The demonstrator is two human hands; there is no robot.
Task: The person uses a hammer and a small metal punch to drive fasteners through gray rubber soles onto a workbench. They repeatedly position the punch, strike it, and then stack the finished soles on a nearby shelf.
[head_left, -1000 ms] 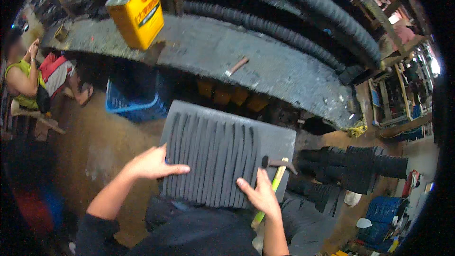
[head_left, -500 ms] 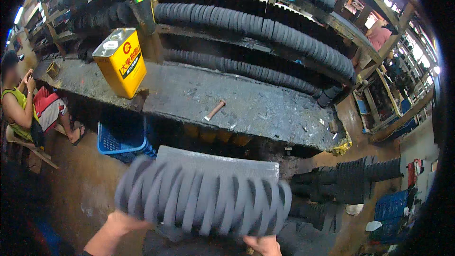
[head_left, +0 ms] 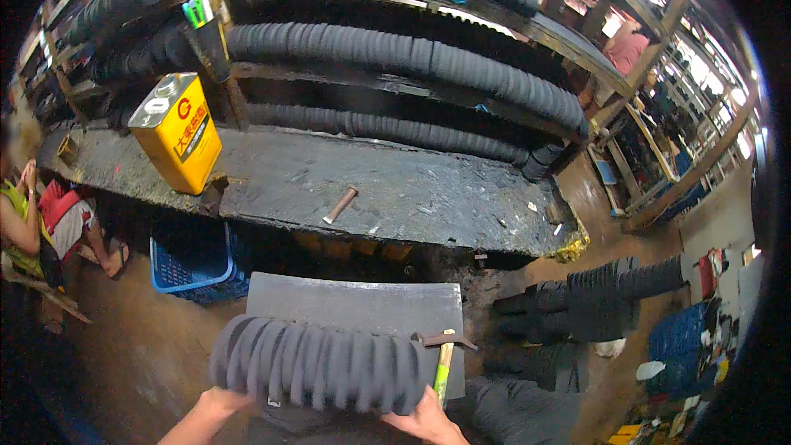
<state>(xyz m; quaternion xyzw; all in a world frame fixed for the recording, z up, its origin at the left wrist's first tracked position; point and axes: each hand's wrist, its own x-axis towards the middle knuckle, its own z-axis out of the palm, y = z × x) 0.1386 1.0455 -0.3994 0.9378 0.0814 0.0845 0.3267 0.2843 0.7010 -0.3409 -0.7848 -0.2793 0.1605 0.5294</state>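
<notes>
A row of dark grey curved bands, perhaps rubber or foam, spans the space between my two hands, standing side by side like a coil. My left hand grips its lower left end, the fingers partly hidden behind the bands. At the lower right end, my right hand closes on the row with its thumb in front. Behind the row lies a flat grey board. A hammer with a yellow-green handle lies at the board's right side, just above my right hand. Whether the row touches the board I cannot tell.
Beyond stands a grimy bench with a yellow can and a small tool with a brown handle. Shelves of similar bands rise behind. A blue basket sits below; a seated person is at far left. More stacked bands lie right.
The row has drawn together, its gaps narrower and its right end farther left. It sits lower relative to the board, and the hammer now shows. My head view has shifted slightly.
</notes>
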